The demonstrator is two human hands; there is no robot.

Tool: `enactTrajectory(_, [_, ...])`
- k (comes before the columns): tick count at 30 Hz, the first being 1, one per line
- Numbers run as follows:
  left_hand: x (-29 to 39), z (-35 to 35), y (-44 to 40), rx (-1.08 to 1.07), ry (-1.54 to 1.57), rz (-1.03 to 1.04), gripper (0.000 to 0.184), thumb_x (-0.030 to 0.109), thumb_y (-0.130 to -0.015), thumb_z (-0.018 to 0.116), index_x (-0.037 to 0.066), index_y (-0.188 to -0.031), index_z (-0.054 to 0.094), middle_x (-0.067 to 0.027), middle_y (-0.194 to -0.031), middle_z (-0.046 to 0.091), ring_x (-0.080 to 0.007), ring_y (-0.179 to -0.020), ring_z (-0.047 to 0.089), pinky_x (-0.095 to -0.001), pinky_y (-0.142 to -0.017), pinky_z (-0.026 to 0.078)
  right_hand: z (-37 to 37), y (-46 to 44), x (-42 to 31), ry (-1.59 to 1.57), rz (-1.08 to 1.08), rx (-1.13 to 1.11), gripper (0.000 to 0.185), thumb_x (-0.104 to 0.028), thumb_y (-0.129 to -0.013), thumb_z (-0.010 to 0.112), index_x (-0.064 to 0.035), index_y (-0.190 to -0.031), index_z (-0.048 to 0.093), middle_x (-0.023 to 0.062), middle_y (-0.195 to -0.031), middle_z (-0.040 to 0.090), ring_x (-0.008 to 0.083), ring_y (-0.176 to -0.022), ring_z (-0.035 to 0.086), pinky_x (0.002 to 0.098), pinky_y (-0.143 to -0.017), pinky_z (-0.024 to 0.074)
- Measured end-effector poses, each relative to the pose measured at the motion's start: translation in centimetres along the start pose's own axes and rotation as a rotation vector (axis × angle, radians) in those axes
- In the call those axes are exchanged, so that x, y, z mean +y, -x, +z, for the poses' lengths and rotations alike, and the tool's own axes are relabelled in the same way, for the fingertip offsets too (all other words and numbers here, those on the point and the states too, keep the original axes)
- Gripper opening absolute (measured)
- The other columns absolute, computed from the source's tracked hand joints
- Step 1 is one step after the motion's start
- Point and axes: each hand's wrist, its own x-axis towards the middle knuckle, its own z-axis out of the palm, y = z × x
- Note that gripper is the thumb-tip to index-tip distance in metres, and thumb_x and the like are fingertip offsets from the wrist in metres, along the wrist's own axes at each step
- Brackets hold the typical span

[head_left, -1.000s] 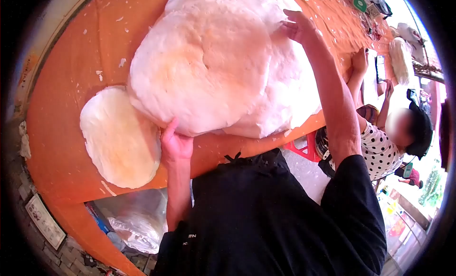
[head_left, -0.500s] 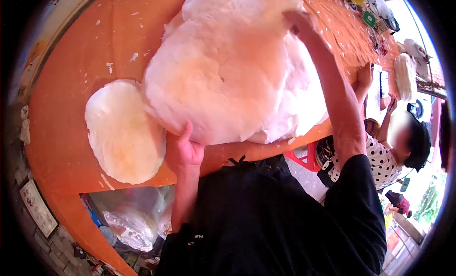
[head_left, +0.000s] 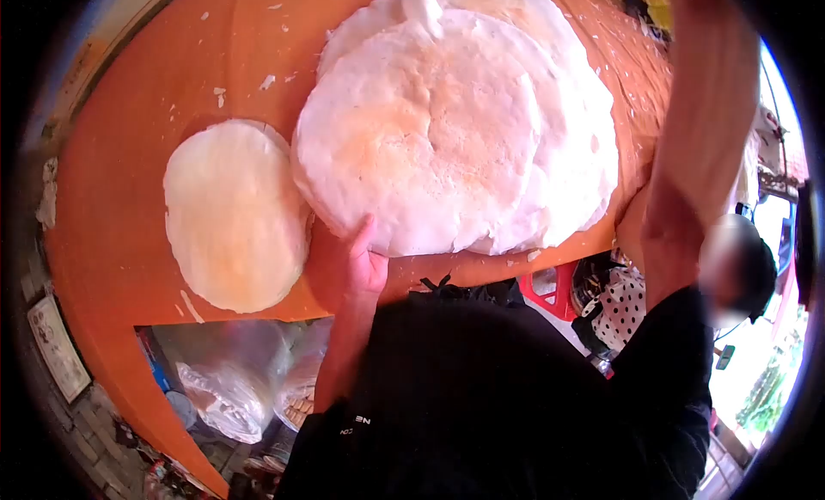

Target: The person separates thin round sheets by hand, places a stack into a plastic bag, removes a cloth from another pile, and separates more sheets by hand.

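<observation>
A broad stack of rounded white fluffy batting [head_left: 430, 147] lies on the orange-covered table [head_left: 112, 208]. Its top layer is pinkish white with a patch of yellow and a small crease in the middle. At the near left edge of this layer is my left hand [head_left: 369, 263], its thumb over the rim and the fingers hidden beneath. A white tuft [head_left: 421, 10] stands on the far side of the stack. To the left lies a smaller oval white pad [head_left: 236, 216]. My right forearm reaches up past the top right of the view, so that hand is out of sight.
Another person in polka-dot clothing [head_left: 620, 311] is at the right, partly behind my right arm. A red stool [head_left: 563, 294] stands below the table edge. Under the table is a clear plastic bag [head_left: 228, 397]. White scraps [head_left: 268, 82] dot the table.
My right arm has swung up and right, away from the batting, and its hand has left the view. My left hand stays at the batting's edge. The view has shifted slightly.
</observation>
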Motion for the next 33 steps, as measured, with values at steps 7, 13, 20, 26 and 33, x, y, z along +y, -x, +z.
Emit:
enactTrajectory(7, [-1.3, -2.2, -0.1, -0.01, 0.076, -0.027, 0.052, 0.007, -0.089, 0.055, 0.009, -0.137, 0.036, -0.004, -0.131, 0.047, -0.0187, -0.118, 0.047, -0.0362, -0.101, 0.041, -4.3, 12.5, 7.2, -0.164, 0.713, -0.025, 0.031, -0.023, -0.081, 0.068, -0.0024, -0.103, 0.061, 0.0034, -0.082, 0.065, 0.0124, -0.07, 0.062, 0.0268, -0.063, 0.0503])
enactTrajectory(13, [-0.5, -0.3, 1.2, -0.03, 0.014, -0.056, 0.047, 0.027, -0.093, 0.053, 0.007, -0.134, 0.04, -0.0028, -0.132, 0.048, -0.0181, -0.118, 0.047, -0.0357, -0.098, 0.042, -0.5, 22.0, 8.5, 0.749, 0.395, -0.16, 0.062, -0.027, -0.071, 0.079, -0.0042, -0.122, 0.053, 0.0173, -0.097, 0.066, 0.0252, -0.083, 0.064, 0.0371, -0.07, 0.0526])
enactTrajectory(20, [1.1, 3.9, 2.5, -0.12, -0.126, 0.017, 0.049, 0.034, -0.094, 0.038, 0.002, -0.132, 0.043, -0.0103, -0.126, 0.052, -0.0251, -0.116, 0.049, -0.0401, -0.1, 0.038, 7.2, 24.1, -2.5, 0.255, 0.0, -0.695, 0.058, -0.014, -0.061, 0.081, -0.0055, -0.114, 0.059, 0.0162, -0.115, 0.058, 0.0316, -0.104, 0.057, 0.039, -0.086, 0.0489])
enactTrajectory(26, [2.1, 4.9, 2.3, -0.186, 0.003, 0.072, 0.051, 0.034, -0.094, 0.041, 0.002, -0.133, 0.04, -0.0089, -0.133, 0.047, -0.0227, -0.123, 0.043, -0.0374, -0.104, 0.033, 5.8, 23.1, -0.5, -0.024, 0.282, -0.67, 0.022, -0.004, -0.07, 0.075, 0.0002, -0.09, 0.067, 0.0124, -0.088, 0.066, 0.0219, -0.082, 0.063, 0.0308, -0.074, 0.0491])
enactTrajectory(33, [2.0, 3.9, 1.9, -0.214, -0.089, 0.075, 0.06, 0.041, -0.094, 0.042, 0.002, -0.138, 0.033, -0.0093, -0.137, 0.043, -0.0229, -0.125, 0.041, -0.0386, -0.106, 0.032, 6.2, 23.4, 0.3, -0.049, 0.445, -0.638, 0.014, -0.011, -0.076, 0.073, 0.0005, -0.083, 0.069, 0.0083, -0.077, 0.068, 0.0129, -0.068, 0.061, 0.0281, -0.061, 0.0479])
